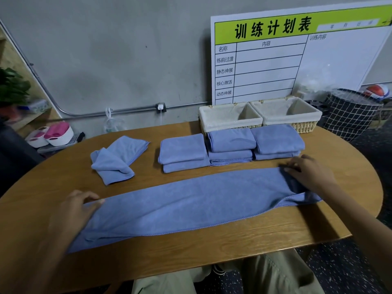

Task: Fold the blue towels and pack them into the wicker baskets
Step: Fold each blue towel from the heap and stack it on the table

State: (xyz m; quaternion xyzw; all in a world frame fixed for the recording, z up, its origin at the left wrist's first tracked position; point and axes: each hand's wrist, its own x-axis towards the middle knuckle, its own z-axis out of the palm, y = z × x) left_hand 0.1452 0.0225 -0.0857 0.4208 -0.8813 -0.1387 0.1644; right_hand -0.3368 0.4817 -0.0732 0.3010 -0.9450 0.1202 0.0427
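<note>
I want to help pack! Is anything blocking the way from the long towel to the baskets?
Yes. Stacks of folded blue towels sit between the long blue towel under both hands and the two lined wicker baskets. The baskets themselves look empty, so lifting over the stacks should work.

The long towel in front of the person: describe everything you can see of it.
The long towel is blue, soft and fleecy-looking, with a stitched hem along its near edge. It lies flat on the wooden table as a long strip, apparently folded lengthwise, running slantwise from near left to far right. The left hand holds its left end with curled fingers, and the right hand pinches the bunched, wrinkled right end. It lies apart from the folded stacks behind it.
</note>
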